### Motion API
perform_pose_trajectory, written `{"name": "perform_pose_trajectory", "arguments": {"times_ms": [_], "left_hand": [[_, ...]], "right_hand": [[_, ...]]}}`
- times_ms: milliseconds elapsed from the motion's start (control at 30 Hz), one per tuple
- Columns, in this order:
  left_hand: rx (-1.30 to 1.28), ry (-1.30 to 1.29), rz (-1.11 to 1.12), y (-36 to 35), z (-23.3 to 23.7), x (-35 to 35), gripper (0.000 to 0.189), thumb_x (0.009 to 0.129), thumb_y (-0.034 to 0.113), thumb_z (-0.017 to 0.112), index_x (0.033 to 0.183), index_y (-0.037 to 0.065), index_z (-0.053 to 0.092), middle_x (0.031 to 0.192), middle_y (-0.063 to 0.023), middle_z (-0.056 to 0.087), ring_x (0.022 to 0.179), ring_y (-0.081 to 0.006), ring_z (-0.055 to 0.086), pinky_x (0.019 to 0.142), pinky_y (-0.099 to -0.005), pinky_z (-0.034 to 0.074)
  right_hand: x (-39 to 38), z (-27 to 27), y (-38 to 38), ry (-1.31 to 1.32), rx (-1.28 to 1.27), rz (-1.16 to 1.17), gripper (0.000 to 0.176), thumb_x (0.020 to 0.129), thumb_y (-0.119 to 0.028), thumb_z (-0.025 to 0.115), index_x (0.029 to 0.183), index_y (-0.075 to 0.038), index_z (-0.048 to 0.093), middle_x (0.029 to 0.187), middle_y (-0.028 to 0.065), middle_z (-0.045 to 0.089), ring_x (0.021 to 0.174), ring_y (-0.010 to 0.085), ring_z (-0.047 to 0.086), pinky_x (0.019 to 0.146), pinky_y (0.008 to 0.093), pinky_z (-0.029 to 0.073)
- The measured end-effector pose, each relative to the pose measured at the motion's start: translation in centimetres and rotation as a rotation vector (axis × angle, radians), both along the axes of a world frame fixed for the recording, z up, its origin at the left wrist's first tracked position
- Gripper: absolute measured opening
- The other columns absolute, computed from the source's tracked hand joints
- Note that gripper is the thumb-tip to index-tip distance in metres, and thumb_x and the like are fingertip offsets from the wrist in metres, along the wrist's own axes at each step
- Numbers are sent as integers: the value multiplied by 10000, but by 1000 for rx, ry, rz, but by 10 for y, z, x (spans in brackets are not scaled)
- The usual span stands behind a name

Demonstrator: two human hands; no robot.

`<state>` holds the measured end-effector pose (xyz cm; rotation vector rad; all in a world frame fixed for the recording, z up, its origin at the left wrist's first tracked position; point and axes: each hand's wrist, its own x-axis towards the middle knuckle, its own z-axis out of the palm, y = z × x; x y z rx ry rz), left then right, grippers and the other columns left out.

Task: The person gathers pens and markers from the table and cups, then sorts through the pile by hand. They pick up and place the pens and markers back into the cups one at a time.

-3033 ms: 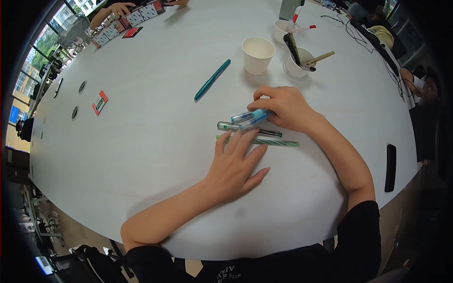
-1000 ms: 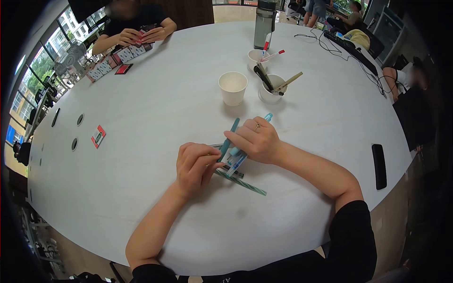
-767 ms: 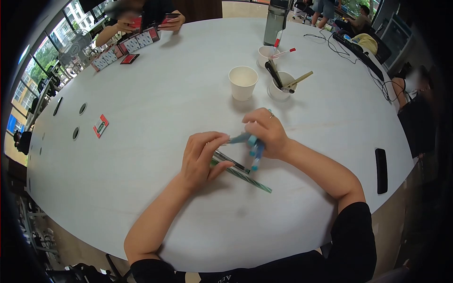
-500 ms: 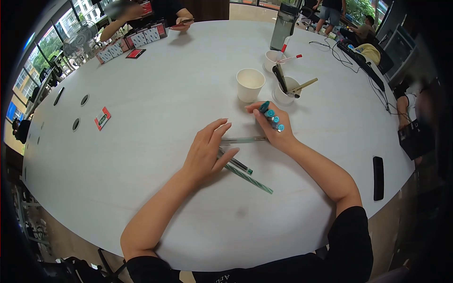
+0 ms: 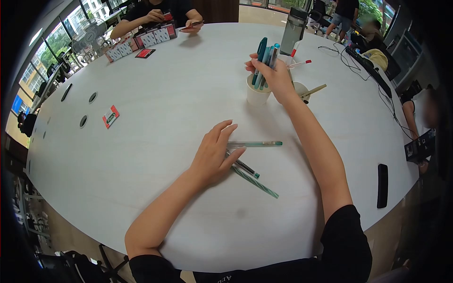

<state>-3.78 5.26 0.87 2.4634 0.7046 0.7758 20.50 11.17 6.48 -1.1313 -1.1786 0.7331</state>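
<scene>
Several teal and blue-green pens (image 5: 265,59) stand bunched upright in my right hand (image 5: 279,80), which is closed around them. Their lower ends are at the mouth of a white paper cup (image 5: 257,96); whether they touch its inside I cannot see. My left hand (image 5: 210,153) lies low over the table with its fingers apart. Beside its fingers are a clear pen with a green end (image 5: 259,144), a dark pen with a green tip (image 5: 247,169) and a green striped stick-like pen (image 5: 257,183). My left hand hides their near ends.
Behind my right hand stand a second cup with pens (image 5: 302,89) and a tall grey bottle (image 5: 293,32). A red-and-white packet (image 5: 111,117) lies left, a black strip (image 5: 382,186) right. Across the table a person (image 5: 160,16) handles cards by boxes (image 5: 156,36). Cables (image 5: 373,75) run along the right edge.
My right hand has moved forward from the table's middle to above the paper cup, turning the pens upright. The clear pen's green end is now uncovered. My left hand has stayed nearly still.
</scene>
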Motion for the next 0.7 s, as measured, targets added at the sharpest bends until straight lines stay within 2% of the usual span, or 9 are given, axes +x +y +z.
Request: {"name": "perform_pose_trajectory", "arguments": {"times_ms": [33, 233, 433, 533, 633, 700], "left_hand": [[-4, -3, -3, 1, -1, 0, 491, 919, 260, 557, 1311, 7, 407, 1365, -201, 401, 1229, -372, 439, 1015, -432, 382], [-12, 8, -1, -1, 1, 1, 496, 920, 265, 555, 1317, 8, 404, 1376, -196, 390, 1236, -372, 432, 1022, -432, 374], [-16, 12, 5, -1, 0, 1, 501, 919, 266, 559, 1320, 9, 402, 1387, -190, 377, 1234, -370, 434, 1020, -429, 377], [-23, 10, 7, 0, 0, 1, 503, 917, 260, 564, 1321, 10, 401, 1387, -189, 376, 1232, -370, 434, 1020, -428, 379], [-28, 9, 9, -1, 1, 1, 503, 914, 252, 569, 1322, 11, 401, 1386, -190, 377, 1229, -371, 437, 1018, -428, 380], [-23, 9, 9, -1, 1, 1, 501, 914, 249, 571, 1321, 11, 401, 1386, -191, 376, 1226, -371, 439, 1016, -429, 381]], "right_hand": [[2, -4, 0, -7, -62, 11, 310, 920, -169, 596, 1149, 37, 568, 1009, 128, 669, 950, 188, 655, 861, 290, 510], [10, -6, 4, 12, -51, 33, 327, 906, -150, 608, 1181, 21, 559, 1022, 121, 666, 928, 173, 657, 841, 290, 512], [7, -7, 5, -96, -28, -109, 470, 889, -129, 625, 1316, -20, 461, 1100, 110, 644, 965, 152, 628, 839, 276, 492], [4, -11, 6, -29, 88, -185, 514, 891, -131, 598, 1362, -53, 407, 1094, 88, 623, 842, 98, 549, 769, 271, 477], [3, -11, 2, -28, 116, -271, 579, 894, -99, 569, 1417, -68, 324, 1197, 108, 580, 850, 83, 535, 781, 263, 469], [-1, -9, -2, -11, 107, -323, 601, 889, -85, 556, 1432, -83, 299, 1259, 128, 540, 940, 119, 545, 835, 279, 460]]}}
